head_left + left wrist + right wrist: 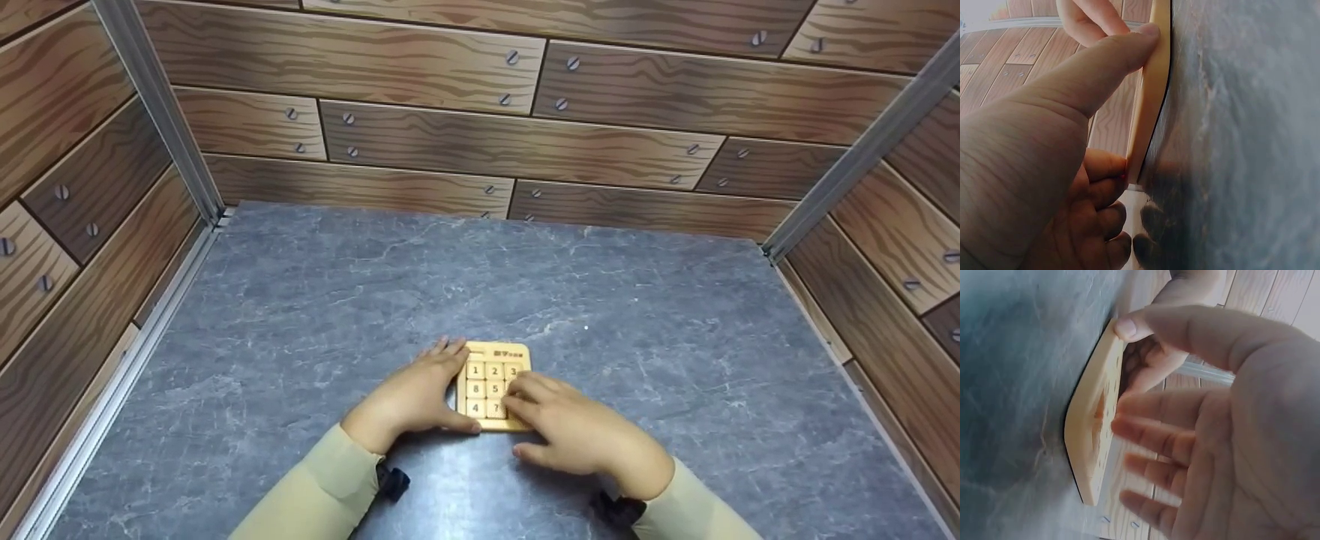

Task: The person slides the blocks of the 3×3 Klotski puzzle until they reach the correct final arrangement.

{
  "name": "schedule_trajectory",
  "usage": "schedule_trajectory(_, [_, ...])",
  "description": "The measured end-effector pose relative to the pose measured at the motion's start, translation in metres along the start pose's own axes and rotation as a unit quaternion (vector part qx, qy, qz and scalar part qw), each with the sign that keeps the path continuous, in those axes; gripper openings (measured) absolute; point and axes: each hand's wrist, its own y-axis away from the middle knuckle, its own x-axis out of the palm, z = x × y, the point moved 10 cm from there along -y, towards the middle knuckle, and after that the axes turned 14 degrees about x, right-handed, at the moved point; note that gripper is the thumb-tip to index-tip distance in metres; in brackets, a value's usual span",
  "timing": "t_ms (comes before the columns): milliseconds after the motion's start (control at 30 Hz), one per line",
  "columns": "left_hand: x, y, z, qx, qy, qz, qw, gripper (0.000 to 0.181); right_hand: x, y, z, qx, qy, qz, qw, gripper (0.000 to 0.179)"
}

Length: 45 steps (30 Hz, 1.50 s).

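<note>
A sliding number puzzle (495,424) lies flat on the grey table, its pale yellow frame holding several numbered tiles. 1, 2 and 3 run along the top row, with 8, 5 and 4 readable below. My left hand (424,390) holds the frame from the left, thumb at the bottom edge and fingers by the upper left corner. Across the right column lies my right hand (574,420), hiding the tiles there. Its fingers (1157,408) are fairly straight, with index and middle fingertips right at the tile faces. The right thumb stays off the frame.
The blue-grey marbled tabletop (315,292) stretches around the puzzle. Wood-patterned panels (427,135) stand at the back and both sides, with metal rails (161,112) at the corners. Dark straps (391,480) sit at both wrists.
</note>
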Motion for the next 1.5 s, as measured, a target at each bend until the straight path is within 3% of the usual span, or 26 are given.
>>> schedule_trajectory(167, [0.000,-0.001,-0.003,0.013,-0.004,-0.001,0.9999,0.131,-0.001,-0.002,-0.010,0.031,0.005,-0.008,0.9995,0.072])
schedule_trajectory(533, [0.000,0.000,-0.003,0.012,-0.005,-0.001,0.9999,0.131,-0.006,0.005,-0.002,0.013,0.011,-0.003,0.9999,0.059])
schedule_trajectory(833, [0.000,-0.001,-0.002,0.009,-0.004,-0.001,0.9999,0.131,0.009,-0.006,-0.007,0.016,-0.007,0.012,0.9998,0.080])
schedule_trajectory(1200, [0.000,-0.002,-0.002,0.011,0.000,-0.003,0.9999,0.131,-0.002,-0.002,-0.016,0.056,-0.001,0.006,0.9984,0.070])
schedule_trajectory(1500, [0.000,-0.001,0.000,0.002,0.002,-0.001,1.0000,0.132,0.001,0.004,0.007,0.002,0.025,-0.001,0.9997,0.064])
